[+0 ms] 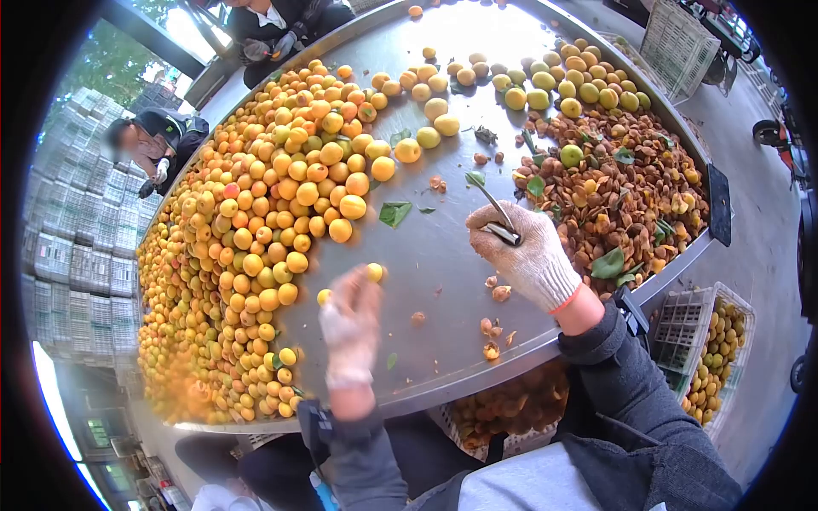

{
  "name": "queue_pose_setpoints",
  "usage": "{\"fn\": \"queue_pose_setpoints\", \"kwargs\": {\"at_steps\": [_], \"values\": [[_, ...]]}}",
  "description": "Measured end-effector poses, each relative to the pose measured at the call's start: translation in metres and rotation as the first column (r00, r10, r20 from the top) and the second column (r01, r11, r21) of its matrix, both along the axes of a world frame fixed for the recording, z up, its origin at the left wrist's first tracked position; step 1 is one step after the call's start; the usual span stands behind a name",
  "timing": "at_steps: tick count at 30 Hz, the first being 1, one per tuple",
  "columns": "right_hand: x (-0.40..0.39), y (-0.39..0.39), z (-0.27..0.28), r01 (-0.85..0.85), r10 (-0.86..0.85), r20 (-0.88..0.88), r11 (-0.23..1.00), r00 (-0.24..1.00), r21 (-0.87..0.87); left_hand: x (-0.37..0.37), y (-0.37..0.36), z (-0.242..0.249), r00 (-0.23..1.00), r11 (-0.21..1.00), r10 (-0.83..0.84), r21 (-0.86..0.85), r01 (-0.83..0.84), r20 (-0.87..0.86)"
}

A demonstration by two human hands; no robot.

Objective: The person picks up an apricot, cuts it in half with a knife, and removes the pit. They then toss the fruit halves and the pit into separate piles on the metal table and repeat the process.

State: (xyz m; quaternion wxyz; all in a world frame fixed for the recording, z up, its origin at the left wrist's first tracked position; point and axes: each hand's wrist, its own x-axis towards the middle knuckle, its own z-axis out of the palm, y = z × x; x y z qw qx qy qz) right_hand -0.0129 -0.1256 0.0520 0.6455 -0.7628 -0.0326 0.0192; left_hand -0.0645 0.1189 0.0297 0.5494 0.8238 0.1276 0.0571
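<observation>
My left hand (349,319), in a pale glove and smeared by motion, is over the metal table between the fruit pile and my right hand. An apricot (374,272) shows at its fingertips, and a second yellow apricot (325,296) peeks out on its other side. My right hand (524,251), in a knitted glove with an orange cuff edge, is closed round a slim metal hand tool (498,203) whose narrow shaft points up and away. To the left lies a big pile of apricots (281,170). Right of my right hand spreads a heap of brown, split fruit remains (630,179).
Greenish-yellow apricots (588,72) line the far right. Leaves (394,213) and scraps are scattered on the steel table (434,341). A crate (741,298) of fruit stands right, another (511,447) below the near edge. Two people (162,140) (277,30) sit across the table.
</observation>
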Motion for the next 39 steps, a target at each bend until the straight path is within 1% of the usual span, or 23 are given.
{"fn": "queue_pose_setpoints", "kwargs": {"at_steps": [2,3,4,5,7,8,13,14,15,16,17,18,19,21,24,28,31,33,34,36,37,38,39], "values": [[-0.001,-0.001,0.001,0.0,0.0,0.006,1.0,1.0,0.008,0.053,0.027,-0.021,0.972,0.939,0.231,-0.272,-0.212,0.041],[0.0,-0.001,0.002,-0.001,0.001,0.007,1.0,1.0,0.013,0.077,0.029,-0.022,0.969,0.957,0.224,0.162,-0.239,0.106],[0.0,-0.001,0.0,-0.011,0.009,0.048,1.0,0.999,0.025,0.103,0.052,-0.055,0.945,0.863,0.168,0.422,-0.278,0.279],[0.0,-0.001,0.001,0.002,-0.003,0.055,1.0,0.998,0.023,0.117,0.046,-0.046,0.946,0.779,0.069,0.575,-0.25,0.317],[-0.002,-0.001,0.0,-0.045,0.044,0.039,0.999,0.998,0.014,0.137,0.023,-0.029,0.997,0.412,0.053,0.909,-0.069,0.051],[-0.002,-0.003,0.001,-0.061,0.063,0.06,0.998,0.996,-0.026,0.148,0.014,-0.029,0.971,0.38,0.148,0.917,0.12,-0.188],[-0.002,-0.006,0.001,-0.034,0.045,0.124,0.996,0.991,-0.086,0.14,0.005,-0.036,0.991,0.401,0.059,0.912,0.087,-0.12],[-0.002,-0.005,-0.002,-0.058,0.067,0.12,0.995,0.991,-0.083,0.13,0.002,-0.033,0.997,0.788,0.032,0.616,0.021,-0.075],[-0.002,-0.001,-0.005,-0.085,0.093,0.119,0.994,0.989,-0.074,0.118,0.0,-0.029,0.999,0.984,0.037,0.173,-0.033,-0.02],[-0.003,0.003,-0.008,-0.129,0.132,0.07,0.991,0.989,-0.042,0.1,-0.001,-0.025,0.999,0.983,0.048,0.181,-0.044,-0.02],[-0.005,0.009,-0.012,-0.145,0.147,0.073,0.989,0.986,-0.034,0.078,-0.002,-0.023,0.998,0.925,-0.045,-0.375,0.062,0.052],[-0.009,0.016,-0.018,-0.228,0.228,0.027,0.974,0.973,0.005,0.057,-0.004,-0.019,0.982,0.571,-0.081,-0.8,0.186,0.171],[-0.012,0.023,-0.019,-0.31,0.311,-0.014,0.95,0.95,0.044,0.04,-0.007,-0.013,0.983,0.58,-0.061,-0.795,0.175,0.172],[-0.021,0.034,-0.016,-0.371,0.372,-0.029,0.928,0.928,0.026,0.012,-0.014,-0.005,0.996,0.264,-0.021,-0.96,0.092,0.089],[-0.031,0.043,-0.015,-0.488,0.484,-0.073,0.871,0.872,-0.06,-0.01,-0.028,-0.008,0.991,0.353,0.048,-0.93,0.1,0.125],[-0.04,0.046,-0.009,-0.481,0.476,-0.073,0.872,0.877,-0.095,-0.018,-0.035,-0.016,0.988,0.263,0.006,-0.954,0.144,0.151],[-0.042,0.047,-0.009,-0.473,0.464,-0.09,0.86,0.881,-0.192,-0.024,-0.041,-0.008,0.989,0.298,0.068,-0.948,0.107,0.133],[-0.043,0.05,-0.013,-0.478,0.478,-0.056,0.851,0.876,-0.218,-0.028,-0.042,-0.002,0.991,0.481,0.091,-0.876,0.041,0.097],[-0.043,0.052,-0.015,-0.477,0.477,-0.06,0.85,0.877,-0.221,-0.03,-0.045,0.0,0.991,0.477,0.09,-0.878,0.04,0.095],[-0.042,0.056,-0.02,-0.454,0.447,-0.094,0.843,0.89,-0.289,-0.034,-0.054,0.006,0.987,0.797,0.076,-0.603,0.023,0.138],[-0.044,0.058,-0.025,-0.451,0.443,-0.096,0.843,0.891,-0.294,-0.035,-0.055,0.009,0.988,0.794,0.073,-0.607,0.026,0.139],[-0.045,0.061,-0.032,-0.438,0.432,-0.078,0.869,0.898,-0.231,-0.036,-0.055,0.012,0.981,0.94,0.044,-0.34,0.023,0.188],[-0.046,0.063,-0.031,-0.424,0.42,-0.061,0.89,0.905,-0.168,-0.035,-0.056,0.014,0.974,0.999,0.003,-0.042,0.007,0.226]]}}
